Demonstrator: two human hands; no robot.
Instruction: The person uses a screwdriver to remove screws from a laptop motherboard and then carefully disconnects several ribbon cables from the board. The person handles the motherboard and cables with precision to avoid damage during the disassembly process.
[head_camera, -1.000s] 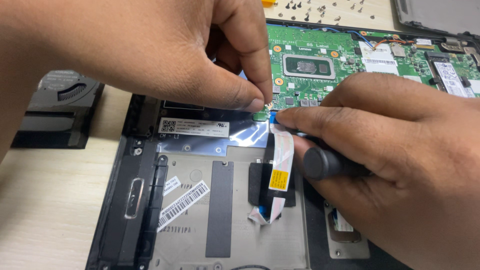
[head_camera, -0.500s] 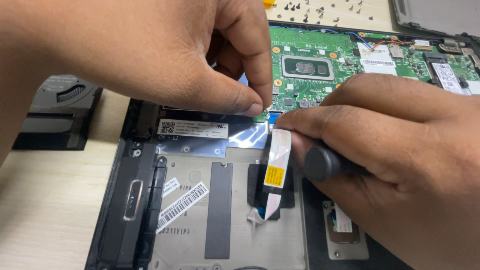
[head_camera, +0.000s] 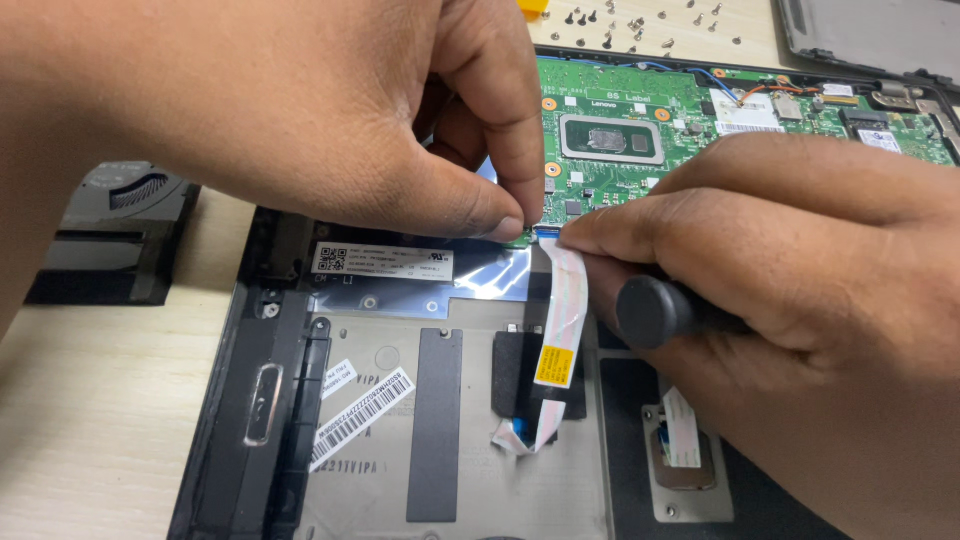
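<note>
An opened laptop base (head_camera: 250, 400) lies in front of me with its green circuit board (head_camera: 640, 130) exposed. A white flat ribbon cable (head_camera: 562, 320) with a yellow tag runs up to a connector at the board's lower edge. My left hand (head_camera: 300, 110) reaches over from the left, thumb and index fingertip pressing at that connector. My right hand (head_camera: 800, 300) pinches the cable's top end with its fingertips and also clasps a black tool handle (head_camera: 655, 312) in its palm. The connector itself is hidden by the fingertips.
A black cooling fan unit (head_camera: 110, 235) lies on the wooden table at the left. Several loose screws (head_camera: 620, 25) are scattered at the far edge. A grey cover panel (head_camera: 870, 35) rests at the top right. A second short ribbon (head_camera: 680, 430) sits low right.
Both hands stay at the connector; the fingertips have shifted only slightly and the ribbon cable keeps its place.
</note>
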